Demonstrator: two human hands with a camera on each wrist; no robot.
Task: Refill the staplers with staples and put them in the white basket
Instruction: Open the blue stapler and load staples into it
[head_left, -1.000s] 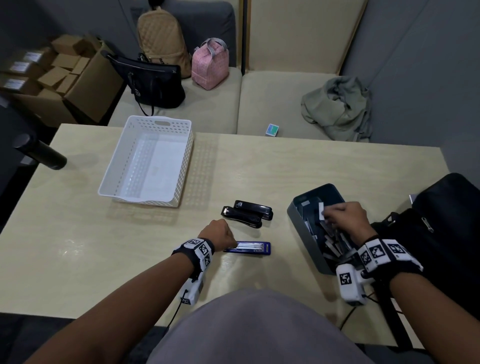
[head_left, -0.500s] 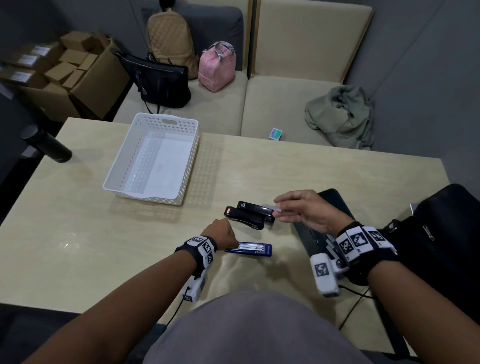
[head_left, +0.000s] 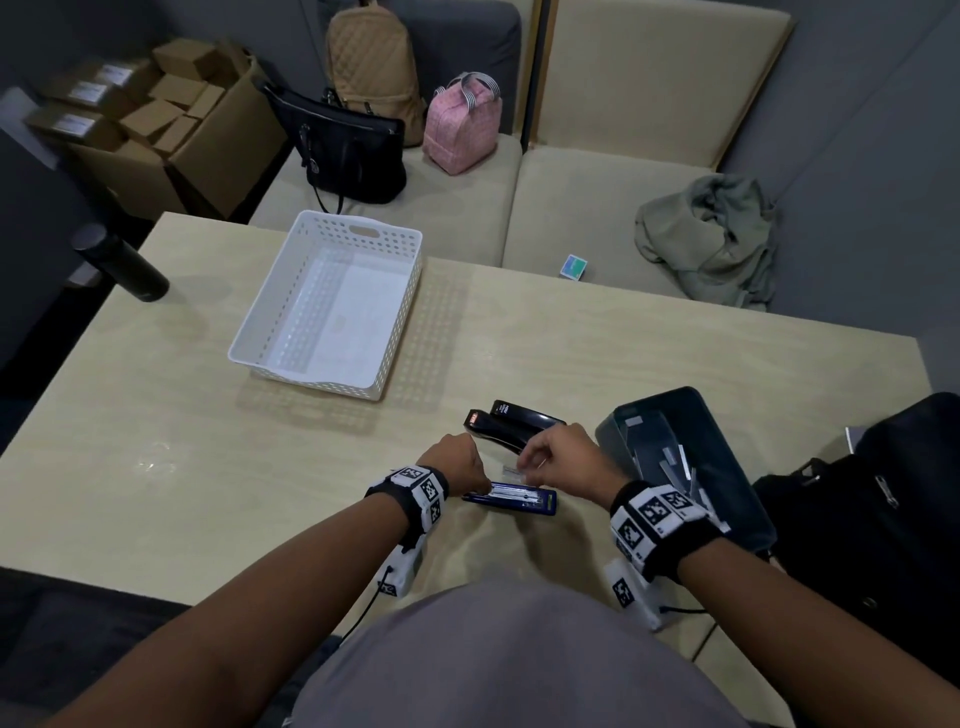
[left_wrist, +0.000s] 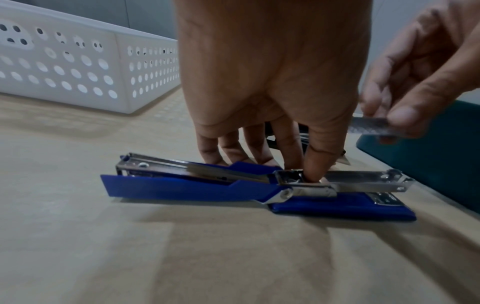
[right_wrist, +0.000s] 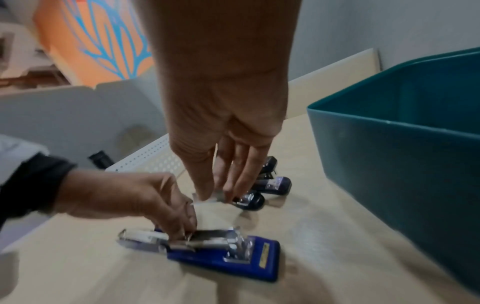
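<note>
1. Head view, grip: right hand (head_left: 558, 457) pinches a staple strip (head_left: 514, 472) between thumb and fingertips, just above the blue stapler (head_left: 511, 499). Left hand (head_left: 457, 462) has its fingers curled down onto the stapler's near-left end, pinning it to the table (head_left: 208, 467).
2. Head view, layout: blue stapler lies opened flat at 6 o'clock on the table. Two black staplers (head_left: 511, 428) sit side by side just beyond it, toward 12. White basket (head_left: 332, 306) stands at 10 o'clock, well apart from the hands. Dark teal bin (head_left: 727, 441) with loose staple strips inside sits at 3 o'clock. A black bottle (head_left: 122, 262) lies at the table's 9 o'clock edge.
3. Left wrist view: left hand (left_wrist: 272, 82) reaches down with its fingers behind the stapler; the thumb (left_wrist: 315, 164) presses into the metal channel at the hinge. Blue stapler (left_wrist: 233, 185) is folded fully open, top arm lying to the left, base to the right. Right hand (left_wrist: 420, 72) at 2 o'clock grips the staple strip (left_wrist: 369, 127), clear of the channel. Basket wall (left_wrist: 91, 67) at 10 o'clock.
4. Right wrist view, blurred: right hand (right_wrist: 223, 123) holds the strip (right_wrist: 215, 198) at its fingertips above the stapler (right_wrist: 221, 255). Left hand (right_wrist: 124, 197) comes in from 9 o'clock onto the magazine. Teal bin (right_wrist: 402, 154) at 3 o'clock.
</note>
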